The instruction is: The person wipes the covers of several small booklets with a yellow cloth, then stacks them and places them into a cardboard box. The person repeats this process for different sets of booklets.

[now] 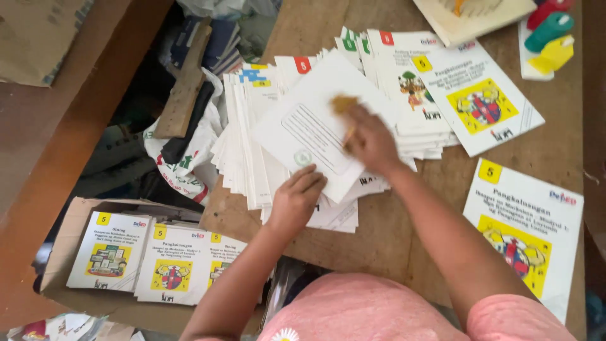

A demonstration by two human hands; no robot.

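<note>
The right hand (371, 140) pinches a yellow sponge (344, 104) at its eleven o'clock — the left hand (295, 201), fingers flat and unclenched, pins the white booklet (315, 129).

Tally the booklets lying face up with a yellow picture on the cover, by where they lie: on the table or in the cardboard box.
On the table: 2, one at top right, one at lower right.
In the box: 3, left, middle, right and partly hidden.
Total: 5
</note>
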